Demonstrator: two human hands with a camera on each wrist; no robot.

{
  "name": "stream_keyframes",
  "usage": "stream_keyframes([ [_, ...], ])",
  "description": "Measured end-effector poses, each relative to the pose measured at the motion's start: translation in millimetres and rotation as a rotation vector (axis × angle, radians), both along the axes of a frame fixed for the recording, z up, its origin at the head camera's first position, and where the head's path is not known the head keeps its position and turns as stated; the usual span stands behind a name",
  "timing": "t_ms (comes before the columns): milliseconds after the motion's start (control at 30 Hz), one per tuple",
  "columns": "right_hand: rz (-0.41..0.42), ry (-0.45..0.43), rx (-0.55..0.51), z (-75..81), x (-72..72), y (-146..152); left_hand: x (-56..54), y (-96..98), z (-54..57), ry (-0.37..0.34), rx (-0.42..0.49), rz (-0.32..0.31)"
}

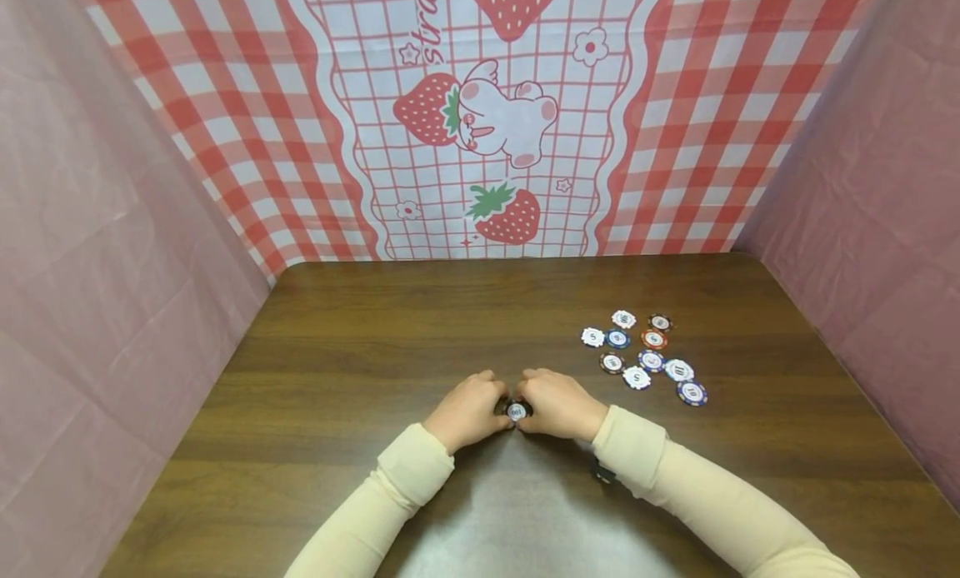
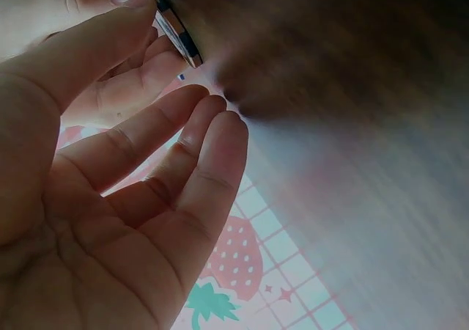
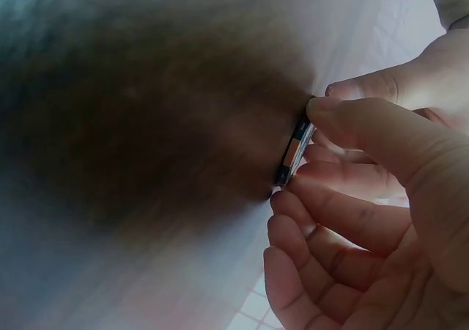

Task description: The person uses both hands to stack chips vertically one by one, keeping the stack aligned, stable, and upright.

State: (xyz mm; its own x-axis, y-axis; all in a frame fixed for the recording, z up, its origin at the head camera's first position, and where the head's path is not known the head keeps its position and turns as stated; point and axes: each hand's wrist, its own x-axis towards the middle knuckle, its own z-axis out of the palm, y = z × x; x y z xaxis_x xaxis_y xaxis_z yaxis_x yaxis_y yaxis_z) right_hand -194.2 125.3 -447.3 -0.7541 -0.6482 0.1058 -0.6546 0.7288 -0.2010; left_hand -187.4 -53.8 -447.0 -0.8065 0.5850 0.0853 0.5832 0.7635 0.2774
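**Two-handed grip on the black chip (image 1: pixel 517 411)**

So from my end: ten loose chips (image 1: pixel 652 361) lie off to the right on the table (image 1: pixel 360 336), a few touching, well apart from that grip. Checkered cloth (image 1: pixel 712 128) hangs at the back, pink cloth (image 1: pixel 112 253) down both sides. The black chip sits between my left hand (image 1: pixel 470 407) and right hand (image 1: pixel 558 403), rim partly covered, printed face up toward the head cam. It's round, so no real long axis. Can't tell if it touches the wood. Fingers are narrow on both: left thumb and fingers curl round one side, right thumb and index pinch the other.
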Motion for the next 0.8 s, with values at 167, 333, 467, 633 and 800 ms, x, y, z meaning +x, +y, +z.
stream_keyframes([
  [167,0.004,0.008,-0.015,-0.8,-0.2,1.2,-0.8,1.2,0.4,0.004,0.004,-0.006],
  [333,0.003,-0.003,-0.022,-1.0,0.8,4.9,-2.0,2.2,-0.1,-0.002,-0.002,-0.008],
  [467,0.000,-0.005,-0.022,0.4,1.7,9.8,-2.4,3.4,-1.0,-0.013,-0.011,-0.009],
  [633,-0.035,-0.025,-0.013,6.6,3.2,16.5,-2.3,5.2,-1.3,-0.021,-0.042,-0.022],
  [800,-0.070,-0.012,-0.006,12.7,2.8,28.4,-2.4,7.0,-0.6,0.001,-0.074,-0.034],
])
